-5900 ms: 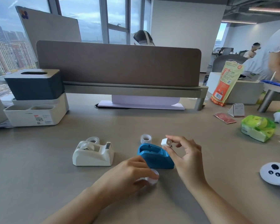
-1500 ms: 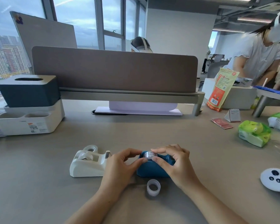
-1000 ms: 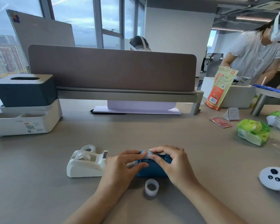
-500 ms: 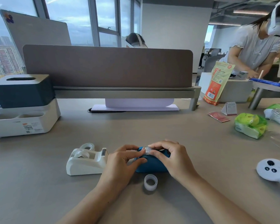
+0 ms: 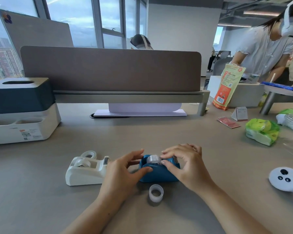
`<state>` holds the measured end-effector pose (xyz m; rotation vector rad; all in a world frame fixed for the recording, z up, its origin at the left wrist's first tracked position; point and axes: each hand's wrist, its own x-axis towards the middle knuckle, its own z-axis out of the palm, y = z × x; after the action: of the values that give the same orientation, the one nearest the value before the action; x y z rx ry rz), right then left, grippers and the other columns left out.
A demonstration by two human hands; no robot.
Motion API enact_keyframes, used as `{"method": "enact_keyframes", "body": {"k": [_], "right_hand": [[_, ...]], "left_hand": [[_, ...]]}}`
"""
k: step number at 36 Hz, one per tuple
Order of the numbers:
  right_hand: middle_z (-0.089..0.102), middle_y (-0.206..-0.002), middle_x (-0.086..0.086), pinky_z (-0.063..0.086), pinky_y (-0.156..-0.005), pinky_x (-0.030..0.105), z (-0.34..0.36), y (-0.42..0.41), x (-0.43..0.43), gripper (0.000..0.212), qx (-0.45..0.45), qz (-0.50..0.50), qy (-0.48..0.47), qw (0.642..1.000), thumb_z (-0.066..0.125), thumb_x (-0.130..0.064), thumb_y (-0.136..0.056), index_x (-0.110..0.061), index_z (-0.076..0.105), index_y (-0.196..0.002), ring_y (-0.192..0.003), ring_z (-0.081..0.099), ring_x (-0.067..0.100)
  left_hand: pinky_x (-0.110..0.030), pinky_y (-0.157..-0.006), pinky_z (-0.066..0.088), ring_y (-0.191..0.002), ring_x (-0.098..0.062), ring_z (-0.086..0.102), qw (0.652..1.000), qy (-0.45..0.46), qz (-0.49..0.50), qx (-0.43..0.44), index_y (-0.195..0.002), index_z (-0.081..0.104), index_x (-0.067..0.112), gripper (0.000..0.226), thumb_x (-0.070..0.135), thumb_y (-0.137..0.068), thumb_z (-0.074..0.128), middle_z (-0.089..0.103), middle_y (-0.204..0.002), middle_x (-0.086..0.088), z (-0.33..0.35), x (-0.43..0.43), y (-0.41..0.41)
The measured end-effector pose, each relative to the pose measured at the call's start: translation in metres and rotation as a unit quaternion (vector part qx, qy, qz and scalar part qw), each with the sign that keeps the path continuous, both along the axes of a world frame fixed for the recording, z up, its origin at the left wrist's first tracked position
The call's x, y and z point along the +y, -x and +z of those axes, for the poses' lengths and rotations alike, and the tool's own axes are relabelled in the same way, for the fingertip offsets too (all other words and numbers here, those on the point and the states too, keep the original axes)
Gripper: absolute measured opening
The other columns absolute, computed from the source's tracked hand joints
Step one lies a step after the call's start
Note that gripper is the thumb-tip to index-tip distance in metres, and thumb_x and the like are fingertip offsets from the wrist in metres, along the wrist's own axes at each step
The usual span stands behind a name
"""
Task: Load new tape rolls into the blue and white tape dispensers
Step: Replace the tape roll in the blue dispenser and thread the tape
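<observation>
The left hand (image 5: 123, 168) grips the blue dispenser (image 5: 159, 175) between thumb and fingers. The right hand (image 5: 186, 164) pinches the tape roll (image 5: 153, 159) that sits in its top slot. 1 loose ring (image 5: 156, 193) lies in front, the white dispenser (image 5: 85, 172) stands just left

The blue tape dispenser (image 5: 157, 173) stands on the desk (image 5: 41, 200) with a clear tape roll (image 5: 153, 159) in its well. The left hand (image 5: 123, 173) grips the dispenser's left end, and the right hand (image 5: 186, 164) pinches the roll from above. The white tape dispenser (image 5: 85, 173) stands just left, and a loose tape roll (image 5: 156, 193) lies just in front.
</observation>
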<state>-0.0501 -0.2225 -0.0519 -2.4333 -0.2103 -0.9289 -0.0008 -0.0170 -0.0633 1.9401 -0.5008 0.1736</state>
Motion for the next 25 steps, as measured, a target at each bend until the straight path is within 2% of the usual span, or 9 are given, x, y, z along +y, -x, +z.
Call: {"method": "enact_keyframes", "body": {"k": [4,7,11,16,22,25], "right_hand": [[0.072,-0.087,-0.026,0.027,-0.094,0.029,-0.003,0.000,0.001,0.019,0.001,-0.015,-0.017,1.000,0.067,-0.053,-0.075,-0.036,0.072,-0.080,-0.092,0.060,-0.005],[0.071,-0.081,-0.023,0.028,-0.091,0.030,-0.004,-0.003,0.005,0.021,-0.002,-0.024,-0.025,0.999,0.065,-0.056,-0.076,-0.037,0.071,-0.082,-0.087,0.058,-0.003],[0.071,-0.080,-0.020,0.030,-0.091,0.031,-0.004,-0.003,0.008,0.024,0.005,-0.030,-0.036,0.999,0.061,-0.058,-0.077,-0.037,0.072,-0.084,-0.087,0.057,-0.002],[0.071,-0.083,-0.023,0.033,-0.091,0.034,-0.002,-0.002,0.011,0.027,0.019,-0.026,-0.048,0.998,0.060,-0.059,-0.076,-0.038,0.073,-0.087,-0.090,0.058,-0.001],[0.071,-0.080,-0.024,0.034,-0.093,0.038,0.001,-0.002,0.018,0.028,0.029,-0.043,-0.078,0.996,0.059,-0.061,-0.076,-0.038,0.073,-0.084,-0.091,0.059,0.000],[0.072,-0.078,-0.022,0.040,-0.093,0.046,0.001,-0.003,0.020,0.017,0.040,-0.050,-0.121,0.991,0.066,-0.054,-0.075,-0.038,0.072,-0.077,-0.090,0.061,0.003]], "left_hand": [[-0.014,-0.085,0.054,-0.092,0.013,0.067,1.000,-0.020,0.007,-0.012,-0.096,0.072,0.045,0.036,0.031,-0.066,0.087,0.074,-0.094,0.024,0.000,0.001,-0.001],[-0.004,-0.087,0.046,-0.096,0.018,0.062,0.999,-0.022,0.011,-0.032,-0.094,0.078,0.036,0.028,0.031,-0.067,0.086,0.073,-0.099,0.024,0.000,0.000,0.001],[-0.008,-0.092,0.047,-0.101,0.020,0.059,0.999,-0.028,0.008,-0.030,-0.095,0.076,0.043,0.030,0.030,-0.069,0.085,0.069,-0.107,0.028,0.001,0.001,0.003],[0.005,-0.088,0.038,-0.106,0.026,0.052,0.998,-0.049,0.004,-0.033,-0.099,0.075,0.042,0.033,0.028,-0.071,0.084,0.065,-0.115,0.027,0.001,-0.001,0.003],[0.002,-0.091,0.040,-0.105,0.026,0.054,0.998,-0.046,-0.017,-0.036,-0.102,0.074,0.043,0.034,0.026,-0.073,0.082,0.067,-0.118,0.023,0.001,-0.001,0.002],[-0.006,-0.096,0.044,-0.104,0.025,0.055,0.998,-0.037,-0.037,-0.024,-0.103,0.072,0.045,0.037,0.026,-0.074,0.082,0.065,-0.119,0.025,0.002,0.000,0.002]]}}
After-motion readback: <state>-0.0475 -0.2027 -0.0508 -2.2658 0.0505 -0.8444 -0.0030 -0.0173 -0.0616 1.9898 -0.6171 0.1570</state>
